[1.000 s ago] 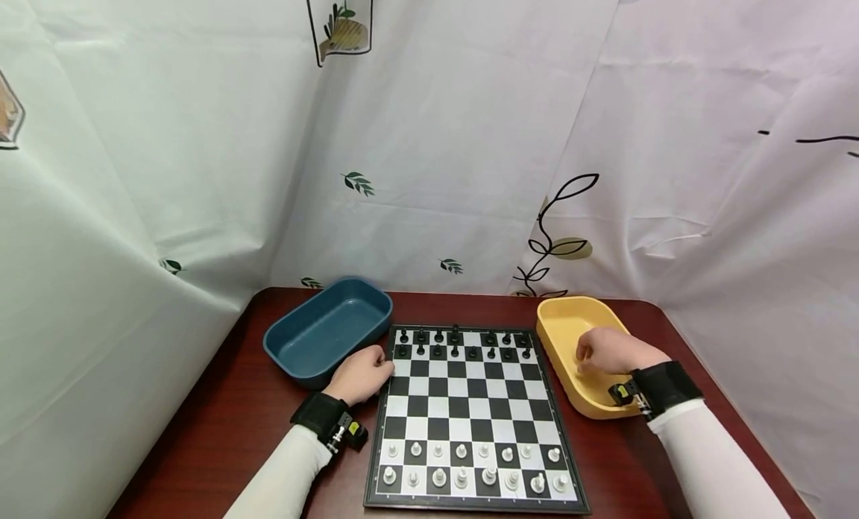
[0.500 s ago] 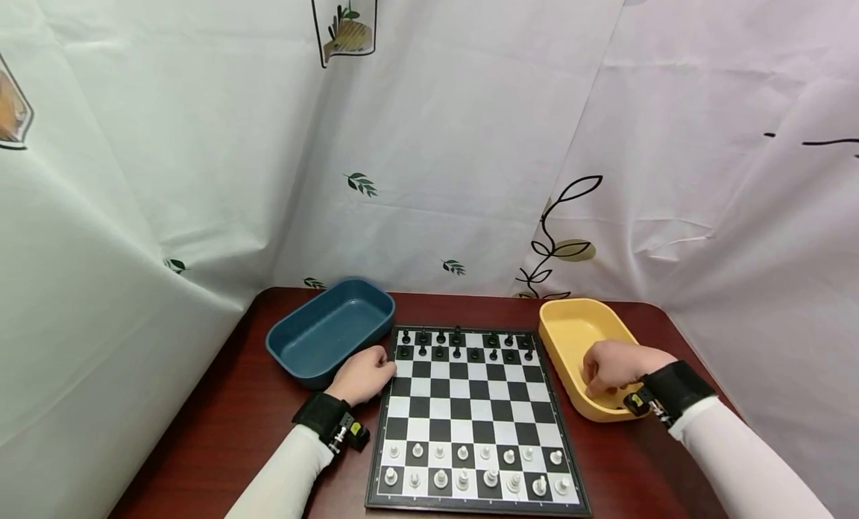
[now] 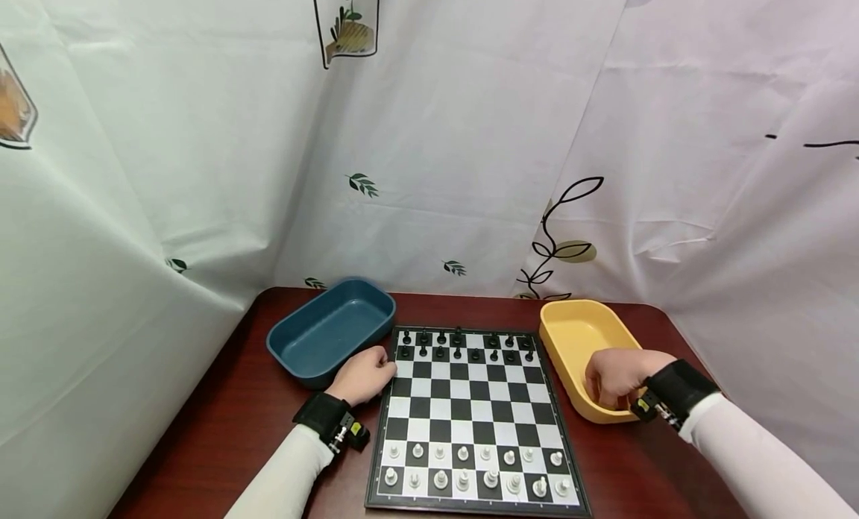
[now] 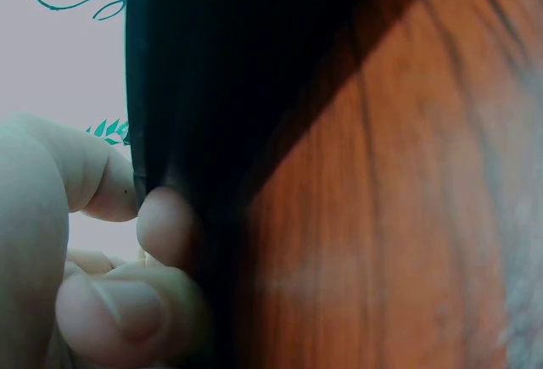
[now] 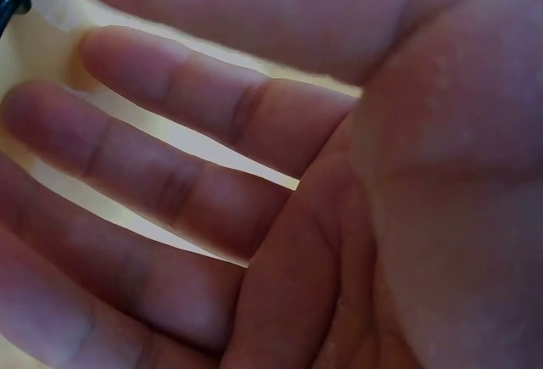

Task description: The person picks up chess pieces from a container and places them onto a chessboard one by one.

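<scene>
- While the left hand (image 3: 363, 375) rests on the table at the left edge of the chessboard (image 3: 475, 414), its fingers are curled and press against the near wall of the blue tray (image 3: 330, 330). It looks as if this hand steadies the board or the tray, though it grips nothing that I can see.
- From the left wrist view, the fingertips (image 4: 165, 226) touch a dark surface, probably the tray wall or the board edge; which one I cannot tell, because the picture is very close and dark.
- Over the near end of the yellow tray (image 3: 581, 340) lies the right hand (image 3: 617, 376), with fingers bent down inside it. The right wrist view shows the fingers (image 5: 195, 123) loosely spread, with the yellow floor between them and no piece in the palm.
- On the board, the black pieces (image 3: 463, 345) stand in two rows at the far side and the white pieces (image 3: 470, 467) in two rows at the near side, so both sets seem arranged for a game.
- The floor of the yellow tray under the hand is hidden, so I cannot say if something lies there.
- Both forearms in white sleeves are cut off at the bottom of the picture, and the small pieces are too tiny to name one by one.
- The brown table (image 3: 221, 422) stands before a printed curtain (image 3: 436, 168).
</scene>
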{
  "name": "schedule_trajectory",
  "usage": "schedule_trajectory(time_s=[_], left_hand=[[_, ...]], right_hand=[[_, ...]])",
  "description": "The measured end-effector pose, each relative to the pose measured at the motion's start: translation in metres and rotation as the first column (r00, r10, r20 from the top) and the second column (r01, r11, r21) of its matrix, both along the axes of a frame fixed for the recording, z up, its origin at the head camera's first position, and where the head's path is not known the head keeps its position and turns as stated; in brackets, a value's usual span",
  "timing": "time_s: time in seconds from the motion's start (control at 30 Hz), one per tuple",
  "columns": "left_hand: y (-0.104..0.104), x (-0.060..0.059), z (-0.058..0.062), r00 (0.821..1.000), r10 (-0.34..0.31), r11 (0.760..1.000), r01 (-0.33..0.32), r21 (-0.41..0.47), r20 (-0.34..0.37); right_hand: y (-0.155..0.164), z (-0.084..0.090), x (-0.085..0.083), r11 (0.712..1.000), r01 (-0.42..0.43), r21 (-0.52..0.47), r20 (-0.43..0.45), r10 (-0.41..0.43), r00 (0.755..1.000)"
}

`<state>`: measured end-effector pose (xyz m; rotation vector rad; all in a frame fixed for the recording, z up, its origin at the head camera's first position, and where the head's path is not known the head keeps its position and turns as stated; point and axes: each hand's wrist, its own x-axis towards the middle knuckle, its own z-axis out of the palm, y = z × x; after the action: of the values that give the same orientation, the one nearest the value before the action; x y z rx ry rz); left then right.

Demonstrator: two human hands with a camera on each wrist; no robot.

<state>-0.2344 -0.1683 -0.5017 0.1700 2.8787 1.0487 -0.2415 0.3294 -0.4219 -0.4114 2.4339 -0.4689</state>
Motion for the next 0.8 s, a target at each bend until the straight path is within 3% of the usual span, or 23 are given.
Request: schedule_trajectory(time_s=[0.2,0.47,0.8], left_hand=[[0.0001,0.0010,0.0009,1.000,0.003,1.000,-0.003,0.005,0.002],[0.0011,0.0018,-0.0021,1.000,-0.003,1.000,0.003,0.015,0.007],[-0.0006,0.0024,-0.0032,1.000,-0.003,1.000,0.002,0.021,0.001]], right_hand=[[0.0000,-0.0020,-0.0013,1.000,0.001,0.027,0.002,-0.001,1.000],[0.0030,-0.0007,0.0010,0.996,-0.060,0.069,-0.045,0.063,0.997],[-0.0004,0.0007,0.0012,0.996,-0.040,0.076,-0.094,0.047,0.994]])
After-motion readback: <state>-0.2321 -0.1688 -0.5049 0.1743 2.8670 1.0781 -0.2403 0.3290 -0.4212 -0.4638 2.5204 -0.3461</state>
